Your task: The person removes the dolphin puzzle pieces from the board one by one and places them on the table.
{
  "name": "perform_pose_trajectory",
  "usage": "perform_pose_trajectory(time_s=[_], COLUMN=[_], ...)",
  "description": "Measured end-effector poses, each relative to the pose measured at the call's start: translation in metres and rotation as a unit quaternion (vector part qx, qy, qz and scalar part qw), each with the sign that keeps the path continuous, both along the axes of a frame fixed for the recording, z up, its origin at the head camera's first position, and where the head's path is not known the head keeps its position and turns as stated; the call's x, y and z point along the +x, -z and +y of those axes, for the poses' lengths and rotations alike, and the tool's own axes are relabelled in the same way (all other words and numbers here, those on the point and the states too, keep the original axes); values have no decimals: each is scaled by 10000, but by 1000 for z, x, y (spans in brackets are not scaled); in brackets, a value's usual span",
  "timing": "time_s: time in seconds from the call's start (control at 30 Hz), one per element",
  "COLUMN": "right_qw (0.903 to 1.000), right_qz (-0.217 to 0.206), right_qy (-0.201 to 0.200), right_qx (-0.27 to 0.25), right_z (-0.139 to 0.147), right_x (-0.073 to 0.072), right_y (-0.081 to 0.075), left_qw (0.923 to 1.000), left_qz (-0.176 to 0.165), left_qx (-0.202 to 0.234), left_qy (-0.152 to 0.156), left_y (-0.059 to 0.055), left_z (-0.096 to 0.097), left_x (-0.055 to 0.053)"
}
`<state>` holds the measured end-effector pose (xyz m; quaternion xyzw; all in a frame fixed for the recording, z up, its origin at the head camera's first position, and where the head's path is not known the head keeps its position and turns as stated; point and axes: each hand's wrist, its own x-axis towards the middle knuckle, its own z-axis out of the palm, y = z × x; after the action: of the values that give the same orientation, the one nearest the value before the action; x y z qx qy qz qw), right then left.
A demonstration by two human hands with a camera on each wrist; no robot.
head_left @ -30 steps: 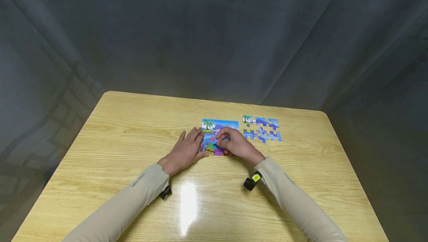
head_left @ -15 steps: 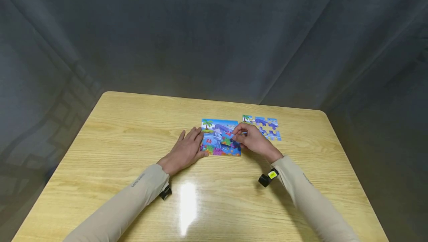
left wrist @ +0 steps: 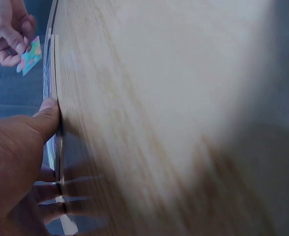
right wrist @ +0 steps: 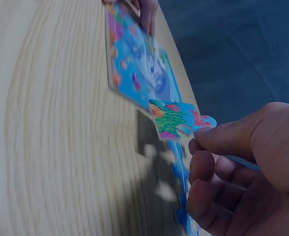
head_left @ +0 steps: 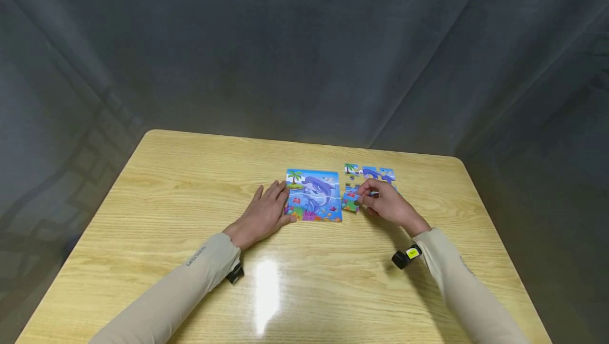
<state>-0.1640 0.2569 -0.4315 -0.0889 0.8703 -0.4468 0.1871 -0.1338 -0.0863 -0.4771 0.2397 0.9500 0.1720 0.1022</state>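
Note:
A dolphin picture board (head_left: 311,196) with a palm tree and coral lies flat on the table. My left hand (head_left: 265,211) rests at its left edge with fingers extended, the thumb near the lower corner. To the right of the board, my right hand (head_left: 389,204) pinches a jigsaw piece (head_left: 350,201) between thumb and fingers. In the right wrist view that jigsaw piece (right wrist: 171,118) shows green and pink coral and a red crab, held above the tabletop over its shadow. Beyond it lie several loose jigsaw pieces (head_left: 370,172), partly hidden by the right hand.
The wooden table (head_left: 209,175) has rounded far corners. Behind it and at both sides hangs a dark grey curtain (head_left: 285,69). Each wrist wears a small black camera, like the right wrist camera (head_left: 401,259).
My right hand has moved right, carrying the jigsaw piece from over the board to beside it, near the loose pieces. The whole dolphin picture now shows. My left hand has stayed put.

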Motion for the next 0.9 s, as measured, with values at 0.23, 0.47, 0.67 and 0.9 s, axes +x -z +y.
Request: perform_pose_trajectory(time_s=[0.23, 0.47, 0.67, 0.9], right_qw=[9997, 9990, 9983, 9963], right_qz=[105, 110, 207, 367], right_qy=[-175, -379, -442, -403], right_qx=[120, 221, 313, 671], right_z=[11, 15, 16, 13], right_x=[3, 4, 4, 3], right_y=[1, 4, 8, 14], left_qw=[10000, 10000, 10000, 10000], left_qz=[-82, 6, 44, 32], left_qx=[-12, -85, -70, -69], left_qy=[-6, -4, -5, -2], left_y=[-2, -1, 0, -1], left_z=[0, 0, 1, 0], left_x=[0, -1, -1, -1])
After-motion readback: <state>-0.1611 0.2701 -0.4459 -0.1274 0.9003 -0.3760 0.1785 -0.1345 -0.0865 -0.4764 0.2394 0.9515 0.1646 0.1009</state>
